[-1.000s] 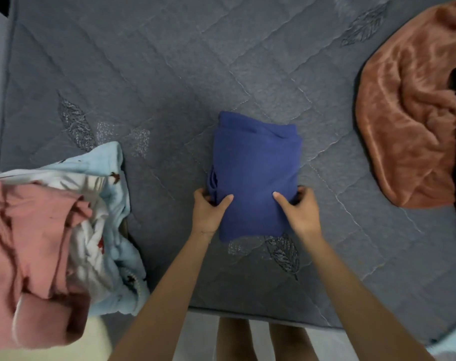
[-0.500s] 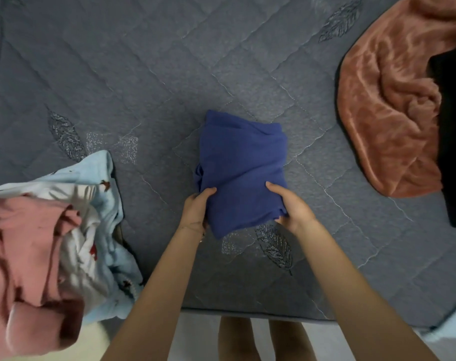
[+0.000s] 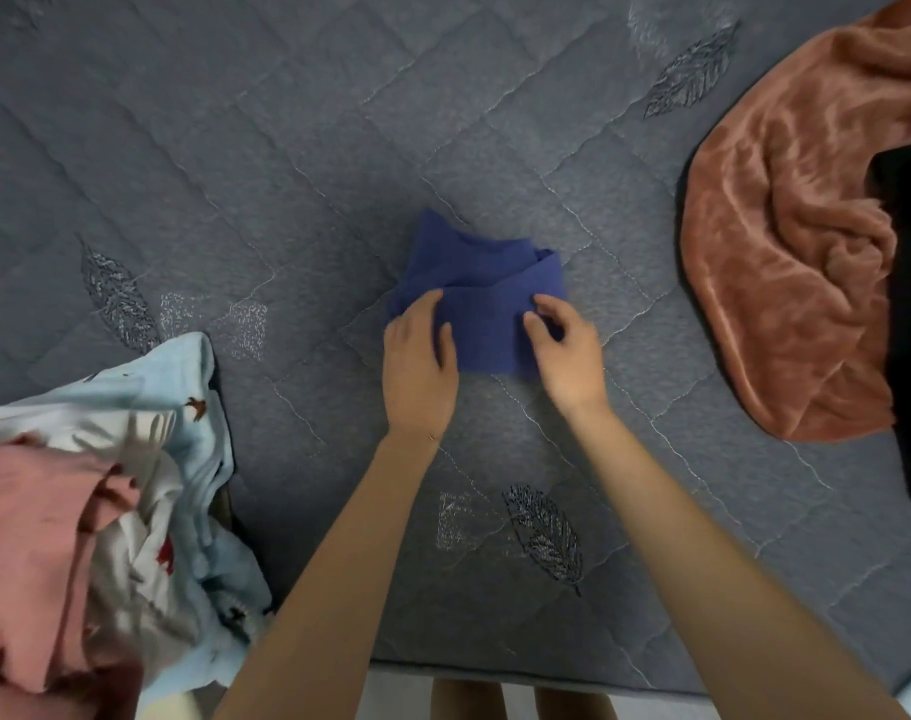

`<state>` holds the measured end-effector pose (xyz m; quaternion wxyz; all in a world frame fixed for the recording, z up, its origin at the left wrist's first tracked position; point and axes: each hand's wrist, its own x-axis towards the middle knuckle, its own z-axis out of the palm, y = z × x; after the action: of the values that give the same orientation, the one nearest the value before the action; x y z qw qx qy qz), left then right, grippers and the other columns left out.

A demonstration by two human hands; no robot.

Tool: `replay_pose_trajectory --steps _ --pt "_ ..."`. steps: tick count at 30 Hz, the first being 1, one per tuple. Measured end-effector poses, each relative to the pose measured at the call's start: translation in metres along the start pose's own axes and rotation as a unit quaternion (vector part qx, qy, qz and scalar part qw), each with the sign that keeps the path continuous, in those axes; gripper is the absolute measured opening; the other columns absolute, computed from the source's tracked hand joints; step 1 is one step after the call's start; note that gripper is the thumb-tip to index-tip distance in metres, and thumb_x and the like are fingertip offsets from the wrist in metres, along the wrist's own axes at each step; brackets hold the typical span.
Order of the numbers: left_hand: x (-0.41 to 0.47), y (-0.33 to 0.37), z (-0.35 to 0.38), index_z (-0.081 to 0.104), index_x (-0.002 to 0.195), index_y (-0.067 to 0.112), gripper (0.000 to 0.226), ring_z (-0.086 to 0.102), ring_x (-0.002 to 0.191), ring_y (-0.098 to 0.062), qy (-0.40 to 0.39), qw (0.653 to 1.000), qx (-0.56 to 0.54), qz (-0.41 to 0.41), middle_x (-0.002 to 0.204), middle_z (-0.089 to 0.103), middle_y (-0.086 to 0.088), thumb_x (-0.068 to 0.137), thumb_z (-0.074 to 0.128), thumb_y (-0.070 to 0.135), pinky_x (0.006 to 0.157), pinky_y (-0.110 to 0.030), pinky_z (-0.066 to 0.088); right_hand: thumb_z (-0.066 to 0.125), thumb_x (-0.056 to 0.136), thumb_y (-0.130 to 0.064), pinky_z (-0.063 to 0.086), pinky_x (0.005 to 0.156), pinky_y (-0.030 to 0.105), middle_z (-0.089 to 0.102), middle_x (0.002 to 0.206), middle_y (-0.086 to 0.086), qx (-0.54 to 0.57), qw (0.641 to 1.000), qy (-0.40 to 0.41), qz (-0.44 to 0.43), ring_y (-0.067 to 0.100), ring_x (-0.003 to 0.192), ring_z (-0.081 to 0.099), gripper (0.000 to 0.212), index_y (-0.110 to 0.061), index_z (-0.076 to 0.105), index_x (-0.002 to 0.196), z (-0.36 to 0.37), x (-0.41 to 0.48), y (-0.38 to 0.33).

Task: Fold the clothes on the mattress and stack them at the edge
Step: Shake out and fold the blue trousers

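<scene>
Well, the work looks to be in its early part: a blue garment [image 3: 489, 324] lies near the middle of the frame on the grey quilted mattress [image 3: 235, 174], doubled over into a small thick bundle with one layer laid across the top

The left hand [image 3: 417, 366] lies on the bundle's left end with its fingers fairly straight, pressing the cloth down. The right hand [image 3: 565, 356] is at the right end, fingers bent, and seems to nip the edge of the top fold between thumb and fingertips, though the blur there leaves this a little uncertain

By my judgement this piece is all but folded and only needs smoothing and carrying to the edge. No neat stack shows anywhere in the frame

Plenty is left. At the lower left sits a rumpled heap [image 3: 146, 511] with a pink garment [image 3: 22, 537] over a pale blue printed cloth [image 3: 203, 387], none of it looking folded. At the upper right a rust-coloured fleece [image 3: 780, 252] lies loose and creased, well apart from the bundle, with a black garment [image 3: 910, 304] on its right side, running down the frame's right edge
</scene>
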<state>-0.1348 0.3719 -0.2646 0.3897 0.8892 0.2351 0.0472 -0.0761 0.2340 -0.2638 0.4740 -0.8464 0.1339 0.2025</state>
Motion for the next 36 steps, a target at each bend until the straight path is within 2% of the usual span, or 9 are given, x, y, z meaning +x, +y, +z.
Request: replay_pose_trajectory --steps 3,8,12,16,20,23,27,32,36 --pt "0.003 -0.013 0.011 0.028 0.15 0.029 0.048 0.014 0.146 -0.031 -0.11 0.948 0.291 0.065 0.16 0.017 -0.007 0.103 0.036 0.036 0.115 -0.052 0.011 0.054 0.095 -0.04 0.009 0.118 0.039 0.025 0.156 0.004 -0.221 0.972 -0.025 -0.08 0.026 0.145 0.013 0.048 -0.027 0.046 0.141 0.003 0.001 0.013" --pt "0.01 -0.037 0.022 -0.003 0.151 0.038 0.056 -0.016 0.147 -0.024 -0.199 0.922 0.33 0.035 0.161 -0.013 0.004 0.101 0.02 0.05 0.115 -0.056 -0.005 0.041 0.096 -0.055 -0.007 0.119 0.045 -0.016 0.161 0.003 -0.287 0.949 -0.132 -0.026 0.024 0.147 -0.017 0.06 -0.041 0.019 0.15 0.008 0.012 0.025" --pt "0.009 -0.038 0.014 -0.002 0.153 0.023 0.085 -0.008 0.148 -0.021 -0.075 0.979 0.113 -0.151 0.162 -0.005 -0.002 0.092 0.044 0.059 0.115 -0.051 -0.006 0.061 0.091 -0.043 0.01 0.121 0.038 0.0 0.162 0.007 -0.12 0.991 -0.057 -0.006 0.021 0.149 0.002 0.074 -0.027 0.023 0.152 0.004 0.012 0.02" --pt "0.011 -0.048 0.007 0.01 0.154 0.016 0.089 -0.01 0.148 -0.018 -0.148 0.959 0.086 -0.224 0.162 -0.005 -0.003 0.088 0.051 0.061 0.117 -0.047 -0.008 0.073 0.084 -0.034 0.022 0.118 0.036 0.025 0.153 0.009 0.051 0.992 -0.016 0.113 0.021 0.143 0.025 0.093 -0.008 0.016 0.152 0.007 0.015 0.013" --pt "0.014 -0.041 0.0 0.034 0.146 0.018 0.069 0.014 0.146 -0.019 -0.161 0.966 -0.079 -0.187 0.156 0.025 -0.003 0.088 0.064 0.041 0.12 -0.039 0.014 0.078 0.08 -0.02 0.052 0.071 0.014 0.062 0.107 0.0 0.186 0.964 -0.022 0.187 0.012 0.093 0.063 0.056 -0.003 0.05 0.125 -0.001 0.019 0.01" --pt "0.015 -0.037 -0.016 0.056 0.116 0.02 0.037 0.057 0.114 -0.012 -0.167 0.907 -0.299 -0.245 0.12 0.061 0.003 0.084 0.073 0.023 0.091 -0.021 0.051 0.078 0.079 -0.016 0.054 0.059 0.019 0.07 0.092 -0.001 0.239 0.936 -0.104 0.237 0.009 0.074 0.068 0.043 -0.002 0.06 0.116 -0.011 0.01 0.013" --pt "0.003 -0.039 -0.027 0.055 0.096 0.018 0.024 0.062 0.095 -0.013 -0.201 0.879 -0.304 -0.308 0.096 0.065 0.004 0.082 0.073 0.027 0.062 -0.013 0.05 0.071 0.083 -0.015 0.057 0.068 0.023 0.074 0.103 0.001 0.299 0.905 -0.204 0.222 0.012 0.089 0.071 0.033 -0.01 0.065 0.115 -0.024 -0.013 0.022" --pt "-0.044 -0.03 -0.059 0.049 0.133 0.016 0.094 0.058 0.118 -0.014 -0.259 0.817 -0.4 -0.325 0.128 0.062 0.0 0.057 0.081 0.062 0.095 -0.03 0.049 0.068 0.086 -0.024 0.057 0.072 0.023 0.074 0.104 -0.001 0.302 0.903 -0.231 0.199 0.013 0.095 0.07 0.028 -0.016 0.064 0.113 -0.044 -0.054 0.007" --pt "-0.083 -0.003 -0.097 0.044 0.132 0.022 0.066 0.063 0.11 -0.012 -0.273 0.755 -0.491 -0.339 0.137 0.054 0.001 0.079 0.069 0.051 0.081 -0.026 0.056 0.07 0.085 -0.03 0.056 0.084 0.029 0.072 0.111 0.002 0.274 0.92 -0.219 0.175 0.016 0.101 0.069 0.038 -0.015 0.063 0.119 -0.073 -0.09 -0.018"
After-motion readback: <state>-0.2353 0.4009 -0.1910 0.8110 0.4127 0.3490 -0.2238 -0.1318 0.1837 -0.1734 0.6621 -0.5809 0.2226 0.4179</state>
